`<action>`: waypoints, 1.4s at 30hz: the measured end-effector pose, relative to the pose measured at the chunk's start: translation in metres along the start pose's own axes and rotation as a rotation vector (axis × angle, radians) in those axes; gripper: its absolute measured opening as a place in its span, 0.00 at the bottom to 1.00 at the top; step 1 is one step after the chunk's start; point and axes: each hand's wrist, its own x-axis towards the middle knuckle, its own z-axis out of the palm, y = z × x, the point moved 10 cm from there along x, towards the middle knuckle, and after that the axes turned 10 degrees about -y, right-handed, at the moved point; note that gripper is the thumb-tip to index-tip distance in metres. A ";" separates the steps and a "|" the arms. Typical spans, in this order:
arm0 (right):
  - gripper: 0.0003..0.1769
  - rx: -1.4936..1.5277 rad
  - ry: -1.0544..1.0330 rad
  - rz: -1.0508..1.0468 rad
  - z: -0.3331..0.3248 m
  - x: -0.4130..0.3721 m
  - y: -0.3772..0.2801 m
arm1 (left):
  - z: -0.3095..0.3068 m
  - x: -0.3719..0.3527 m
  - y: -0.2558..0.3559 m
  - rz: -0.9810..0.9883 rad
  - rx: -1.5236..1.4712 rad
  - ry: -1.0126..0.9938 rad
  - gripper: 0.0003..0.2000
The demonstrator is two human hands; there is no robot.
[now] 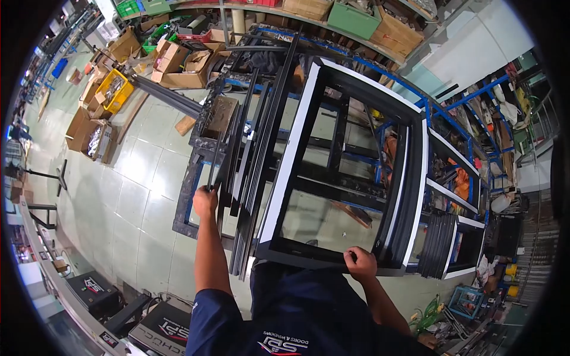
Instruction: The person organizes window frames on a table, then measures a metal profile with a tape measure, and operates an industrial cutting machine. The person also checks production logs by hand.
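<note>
A large window frame (288, 159), black with white-faced strips, lies across the bench in front of me. My right hand (360, 262) is closed with curled fingers at its near rail, close to the near right corner. To the left, my left hand (205, 202) is closed around a thin dark strip (214, 160) that points away from me; its far end overlaps other parts. Several long black profiles (259, 160) lie side by side between my left hand and the window frame.
A dark workbench frame (184, 204) stands under the profiles. On the left floor are a yellow crate (114, 89) and cardboard boxes (89, 137). Another black-and-white frame (454, 172) lies at the right, with a blue rack (469, 98) behind. Shelves with a green bin (354, 21) run along the back.
</note>
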 end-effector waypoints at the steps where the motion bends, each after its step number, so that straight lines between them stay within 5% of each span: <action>1: 0.12 0.000 0.000 0.000 0.000 0.000 -0.001 | -0.007 -0.003 0.000 -0.025 0.003 0.015 0.23; 8: 0.11 0.022 0.011 -0.039 -0.001 0.001 -0.005 | -0.006 0.047 -0.068 0.096 -0.167 0.080 0.28; 10: 0.11 0.039 0.001 -0.035 -0.004 0.000 -0.004 | -0.025 0.024 -0.044 0.240 -0.261 0.038 0.19; 13: 0.12 0.074 -0.021 -0.053 -0.001 0.002 -0.006 | -0.013 0.020 -0.031 0.314 -0.850 -0.369 0.12; 15: 0.12 0.095 -0.011 -0.091 0.000 0.005 -0.003 | -0.049 -0.041 0.022 0.220 -1.080 -0.524 0.11; 19: 0.17 0.389 -0.079 -0.165 0.007 0.011 -0.033 | -0.101 -0.105 0.103 0.276 -1.141 -0.519 0.14; 21: 0.21 0.517 -0.193 -0.335 0.003 0.013 -0.094 | -0.110 -0.134 0.149 0.529 -1.036 -0.534 0.13; 23: 0.33 0.580 -0.312 -0.481 0.002 0.014 -0.150 | -0.098 -0.180 0.194 0.663 -1.166 -0.649 0.11; 27: 0.43 0.517 -0.058 -0.776 -0.051 -0.002 -0.241 | -0.045 -0.288 0.273 0.725 -1.513 -0.830 0.09; 29: 0.34 0.375 -0.090 -0.329 -0.044 0.008 -0.196 | -0.010 -0.327 0.286 0.849 -1.068 -0.865 0.19; 31: 0.28 0.502 -0.044 -0.336 -0.047 -0.003 -0.139 | 0.029 -0.390 0.298 1.052 -0.774 -0.975 0.25; 34: 0.22 0.577 0.130 -0.293 -0.086 -0.049 -0.085 | 0.084 -0.414 0.275 1.046 -0.380 -1.294 0.26; 36: 0.26 0.589 0.087 0.022 -0.086 -0.064 -0.016 | 0.091 -0.433 0.273 1.090 -0.097 -1.282 0.27; 39: 0.28 0.445 0.470 0.242 -0.126 -0.129 0.088 | 0.128 -0.421 0.244 1.074 0.088 -1.303 0.28; 42: 0.30 0.292 0.611 0.453 -0.160 -0.181 0.220 | 0.138 -0.416 0.242 0.984 0.111 -1.231 0.27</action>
